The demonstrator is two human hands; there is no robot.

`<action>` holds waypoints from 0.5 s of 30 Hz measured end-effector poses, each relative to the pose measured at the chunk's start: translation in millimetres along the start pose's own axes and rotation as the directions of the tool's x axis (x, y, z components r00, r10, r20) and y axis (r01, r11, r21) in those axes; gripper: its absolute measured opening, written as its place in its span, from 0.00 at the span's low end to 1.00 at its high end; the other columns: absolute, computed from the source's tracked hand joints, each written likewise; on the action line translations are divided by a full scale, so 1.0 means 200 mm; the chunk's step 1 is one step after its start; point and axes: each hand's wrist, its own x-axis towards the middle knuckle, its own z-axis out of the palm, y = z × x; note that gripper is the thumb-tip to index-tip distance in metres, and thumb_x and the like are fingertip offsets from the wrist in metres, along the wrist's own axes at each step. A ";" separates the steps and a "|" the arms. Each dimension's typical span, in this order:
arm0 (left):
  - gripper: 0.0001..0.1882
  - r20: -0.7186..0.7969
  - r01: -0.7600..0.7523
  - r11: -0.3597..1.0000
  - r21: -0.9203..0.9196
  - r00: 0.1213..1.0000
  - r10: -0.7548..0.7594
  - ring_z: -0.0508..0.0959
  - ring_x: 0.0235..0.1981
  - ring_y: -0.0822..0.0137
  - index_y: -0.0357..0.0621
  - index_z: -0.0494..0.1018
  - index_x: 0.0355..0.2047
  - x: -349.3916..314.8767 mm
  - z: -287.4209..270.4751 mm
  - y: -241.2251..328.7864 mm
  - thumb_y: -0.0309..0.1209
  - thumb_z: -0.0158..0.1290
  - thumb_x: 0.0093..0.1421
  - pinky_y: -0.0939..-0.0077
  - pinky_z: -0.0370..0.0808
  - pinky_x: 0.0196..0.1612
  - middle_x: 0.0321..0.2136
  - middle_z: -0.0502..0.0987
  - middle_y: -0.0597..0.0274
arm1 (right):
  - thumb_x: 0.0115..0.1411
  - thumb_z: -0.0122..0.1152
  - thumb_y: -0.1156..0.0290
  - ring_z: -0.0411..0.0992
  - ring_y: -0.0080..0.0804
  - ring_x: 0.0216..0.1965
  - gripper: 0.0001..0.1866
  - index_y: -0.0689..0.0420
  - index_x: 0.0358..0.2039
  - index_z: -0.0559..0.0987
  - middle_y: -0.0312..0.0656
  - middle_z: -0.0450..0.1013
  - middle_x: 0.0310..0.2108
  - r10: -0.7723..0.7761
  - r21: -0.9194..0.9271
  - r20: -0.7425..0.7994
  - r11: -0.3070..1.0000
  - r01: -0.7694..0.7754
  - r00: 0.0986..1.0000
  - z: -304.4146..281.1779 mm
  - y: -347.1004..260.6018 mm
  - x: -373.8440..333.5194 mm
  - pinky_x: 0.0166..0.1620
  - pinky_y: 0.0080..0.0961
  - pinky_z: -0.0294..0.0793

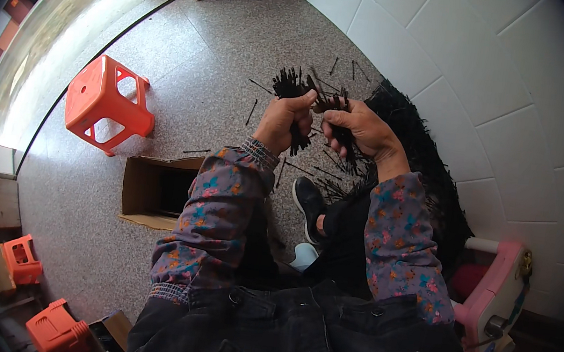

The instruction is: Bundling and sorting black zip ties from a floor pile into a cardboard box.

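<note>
My left hand (279, 121) is closed around a bundle of thin black sticks (290, 84), whose ends poke out above and below the fist. Close beside it, my right hand (369, 128) grips a second bundle of thin black sticks (337, 105). The two hands nearly meet over the floor, and a few sticks lie between them. What the sticks are made of I cannot tell. A large heap of similar black strands (417, 140) lies along the wall to the right. Several loose sticks (252, 112) are scattered on the floor under and around my hands.
An open cardboard box (138, 190) stands left of my legs. Beyond it is a red plastic stool (89, 97); more red plastic stools (22, 259) are at the lower left. A white tiled wall (499, 125) runs along the right, near a pink and white object (493, 290).
</note>
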 end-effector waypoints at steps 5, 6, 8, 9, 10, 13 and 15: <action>0.08 0.017 -0.085 0.983 -0.165 0.996 0.090 0.61 0.11 0.73 0.44 0.68 0.29 0.00 0.00 0.01 0.33 0.55 0.56 0.76 0.58 0.16 0.10 0.57 0.73 | 0.59 0.53 0.66 0.65 0.16 0.16 0.10 0.61 0.34 0.72 0.33 0.69 0.21 -0.050 -0.001 -0.009 0.999 0.050 0.999 -0.06 0.02 0.02 0.13 0.10 0.59; 0.08 0.008 -0.092 0.980 -0.176 0.995 0.095 0.61 0.11 0.73 0.44 0.68 0.31 0.00 0.00 0.02 0.33 0.55 0.56 0.76 0.59 0.16 0.11 0.57 0.73 | 0.59 0.53 0.66 0.64 0.15 0.16 0.11 0.61 0.35 0.72 0.33 0.69 0.21 -0.058 -0.014 -0.019 0.998 0.058 0.998 -0.06 0.02 0.03 0.13 0.10 0.59; 0.09 -0.003 -0.099 0.978 -0.186 0.995 0.100 0.61 0.12 0.73 0.44 0.68 0.33 -0.01 0.00 0.03 0.32 0.54 0.56 0.76 0.59 0.16 0.11 0.57 0.73 | 0.60 0.53 0.66 0.64 0.15 0.15 0.11 0.61 0.36 0.73 0.33 0.69 0.21 -0.067 -0.027 -0.028 0.997 0.066 0.997 -0.06 0.02 0.03 0.13 0.09 0.58; 0.08 -0.004 -0.110 0.975 -0.191 0.994 0.111 0.61 0.12 0.73 0.44 0.68 0.33 -0.01 -0.01 0.03 0.32 0.55 0.56 0.76 0.59 0.16 0.11 0.57 0.73 | 0.60 0.53 0.65 0.64 0.14 0.15 0.12 0.62 0.37 0.73 0.33 0.68 0.21 -0.082 -0.011 -0.040 0.997 0.082 0.996 -0.07 0.02 0.03 0.13 0.09 0.58; 0.08 -0.003 -0.119 0.973 -0.197 0.993 0.121 0.61 0.12 0.74 0.43 0.68 0.33 -0.02 -0.01 0.04 0.31 0.55 0.56 0.76 0.60 0.17 0.11 0.57 0.73 | 0.60 0.52 0.65 0.64 0.14 0.15 0.12 0.62 0.38 0.73 0.32 0.68 0.21 -0.097 0.005 -0.055 0.995 0.098 0.994 -0.06 0.02 0.02 0.13 0.09 0.57; 0.08 -0.012 -0.127 0.974 -0.187 0.992 0.127 0.62 0.12 0.74 0.43 0.69 0.32 -0.02 0.00 0.04 0.31 0.55 0.55 0.76 0.60 0.17 0.11 0.58 0.73 | 0.60 0.52 0.64 0.63 0.14 0.15 0.13 0.62 0.38 0.73 0.32 0.68 0.20 -0.103 0.021 -0.074 0.994 0.104 0.992 -0.07 0.02 0.02 0.13 0.09 0.57; 0.08 -0.035 -0.128 0.980 -0.154 0.992 0.124 0.62 0.12 0.74 0.42 0.69 0.31 -0.03 0.02 0.04 0.30 0.56 0.54 0.77 0.60 0.16 0.11 0.59 0.73 | 0.60 0.52 0.63 0.63 0.13 0.14 0.13 0.62 0.37 0.73 0.31 0.68 0.19 -0.086 0.023 -0.076 0.996 0.088 0.993 -0.08 0.02 0.02 0.13 0.09 0.57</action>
